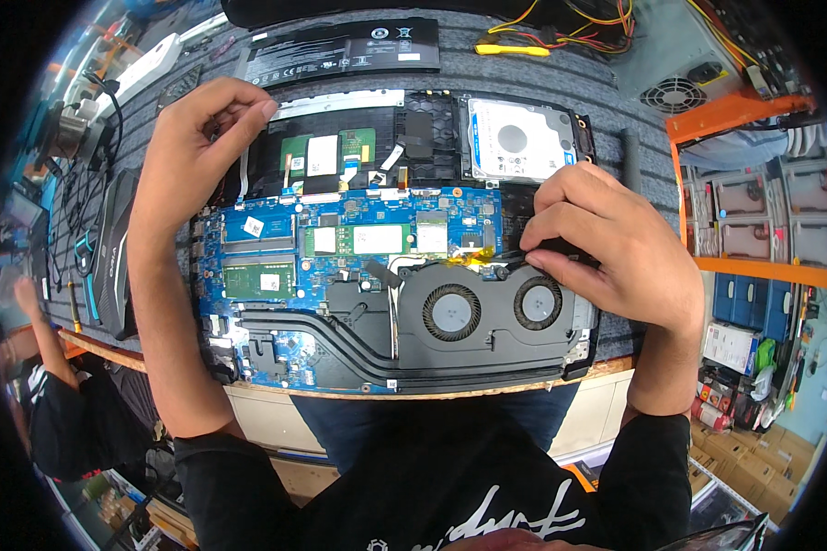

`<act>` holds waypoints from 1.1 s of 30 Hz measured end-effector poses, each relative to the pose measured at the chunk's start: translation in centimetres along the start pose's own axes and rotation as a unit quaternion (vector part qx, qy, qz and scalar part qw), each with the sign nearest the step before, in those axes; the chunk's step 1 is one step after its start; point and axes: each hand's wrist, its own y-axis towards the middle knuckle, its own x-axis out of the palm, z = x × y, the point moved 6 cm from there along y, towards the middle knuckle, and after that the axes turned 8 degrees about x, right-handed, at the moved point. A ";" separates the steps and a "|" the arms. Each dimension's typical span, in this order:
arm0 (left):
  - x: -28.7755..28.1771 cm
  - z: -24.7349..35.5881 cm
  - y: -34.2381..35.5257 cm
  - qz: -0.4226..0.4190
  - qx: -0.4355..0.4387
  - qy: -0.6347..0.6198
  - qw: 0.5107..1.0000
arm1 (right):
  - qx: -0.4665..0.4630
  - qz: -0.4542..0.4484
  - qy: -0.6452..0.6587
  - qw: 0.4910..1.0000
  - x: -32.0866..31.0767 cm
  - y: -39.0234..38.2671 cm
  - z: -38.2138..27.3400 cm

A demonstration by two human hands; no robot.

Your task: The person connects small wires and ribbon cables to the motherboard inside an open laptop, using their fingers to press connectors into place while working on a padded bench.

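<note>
An opened laptop base (501,372) lies in front of me, showing a blue circuit board (331,209), two black fans (451,313) and dark heat pipes. My left hand (213,124) is at its far left corner, thumb and fingers closed near a silvery strip (340,103); whatever they pinch is hidden. Over the right fan's upper edge, my right hand (611,241) has thumb and forefinger pressed together, beside yellow tape (471,257). I cannot make out what lies between them. A hard drive (515,138) sits just beyond this hand.
A flat black battery (345,50) lies beyond the laptop on the grey ribbed mat (225,62). Farther right are a yellow connector (513,50), loose wires and a metal power supply (675,73). An orange shelf (753,268) borders the right. Another person's arm (46,335) shows far left.
</note>
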 end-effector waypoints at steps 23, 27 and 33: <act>-0.2 0.3 0.1 0.017 0.035 0.002 0.999 | -0.050 0.098 -0.036 0.993 2.5 1.5 -3.3; 0.0 0.2 0.1 0.023 0.063 0.003 0.998 | -0.063 0.088 -0.062 0.992 2.8 1.6 -3.5; -0.2 0.1 0.1 -0.018 0.027 0.024 0.999 | -0.039 0.104 -0.017 0.994 3.2 2.0 -3.3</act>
